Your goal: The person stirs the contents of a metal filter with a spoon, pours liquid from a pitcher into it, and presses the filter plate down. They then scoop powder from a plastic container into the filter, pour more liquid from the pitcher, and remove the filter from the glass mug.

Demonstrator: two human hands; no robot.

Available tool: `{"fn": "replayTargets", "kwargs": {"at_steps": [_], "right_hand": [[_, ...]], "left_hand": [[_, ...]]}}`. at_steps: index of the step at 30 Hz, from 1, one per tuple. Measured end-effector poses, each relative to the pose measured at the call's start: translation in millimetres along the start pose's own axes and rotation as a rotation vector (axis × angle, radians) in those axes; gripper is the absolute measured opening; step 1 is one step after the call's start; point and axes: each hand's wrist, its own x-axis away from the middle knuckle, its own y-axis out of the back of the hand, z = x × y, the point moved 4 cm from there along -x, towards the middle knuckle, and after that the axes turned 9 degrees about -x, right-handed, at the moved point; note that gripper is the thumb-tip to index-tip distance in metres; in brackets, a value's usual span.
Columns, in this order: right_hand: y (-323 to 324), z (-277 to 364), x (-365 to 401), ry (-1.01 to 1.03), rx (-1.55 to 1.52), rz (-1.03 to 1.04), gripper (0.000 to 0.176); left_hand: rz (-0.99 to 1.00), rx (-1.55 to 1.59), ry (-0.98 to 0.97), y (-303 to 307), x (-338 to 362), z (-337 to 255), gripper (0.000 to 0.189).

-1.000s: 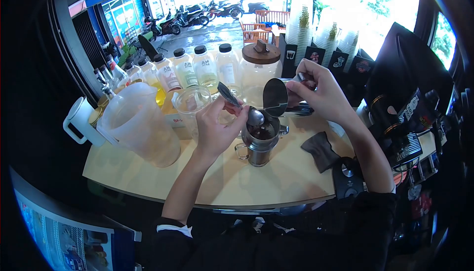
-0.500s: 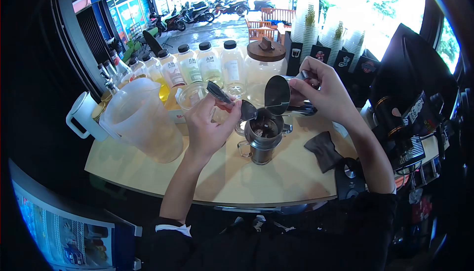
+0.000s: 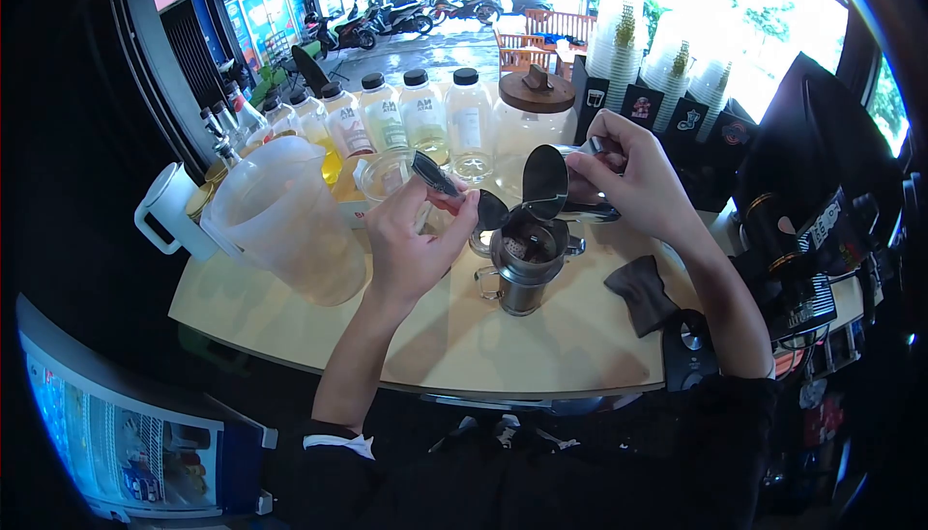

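Note:
My left hand point(image 3: 411, 240) pinches a dark spoon point(image 3: 492, 210), its bowl just left of the spout of a shiny metal pitcher point(image 3: 547, 182). That pitcher is gripped by the handle in my right hand point(image 3: 633, 177) and tipped to the left, its mouth low over a metal coffee dripper point(image 3: 549, 267). Dark wet contents point(image 3: 528, 242) show inside the dripper. It sits on a mug with a clear handle point(image 3: 488, 284), standing on the table. Behind my left hand is a clear plastic cup point(image 3: 387, 171).
A large translucent jug point(image 3: 280, 226) and a white pitcher point(image 3: 169, 211) stand at the left. Several black-capped bottles point(image 3: 423, 124) and a wooden-lidded jar point(image 3: 535, 105) line the back. At the right lie a dark cloth point(image 3: 641, 293) and a black scale-like device point(image 3: 688, 342).
The view has shifted slightly, so the tabletop things appear farther right. My right hand has turned the metal pitcher a little more over the dripper. My left hand keeps the spoon beside it.

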Motion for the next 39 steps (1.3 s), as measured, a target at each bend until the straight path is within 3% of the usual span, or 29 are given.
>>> {"fn": "replayTargets", "kwargs": {"at_steps": [4, 18, 39], "right_hand": [[2.5, -0.7, -1.1, 0.012, 0.131, -0.013, 0.027], [19.5, 5.8, 6.7, 0.008, 0.119, -0.037, 0.02], [-2.1, -5.8, 1.8, 0.063, 0.015, -0.062, 0.026]], "left_hand": [[0.017, 0.0, 0.014, -0.4, 1.2, 1.4, 0.014], [0.013, 0.026, 0.017, -3.0, -0.2, -0.7, 0.013], [0.011, -0.002, 0.019, -1.6, 3.0, -1.4, 0.013]]}}
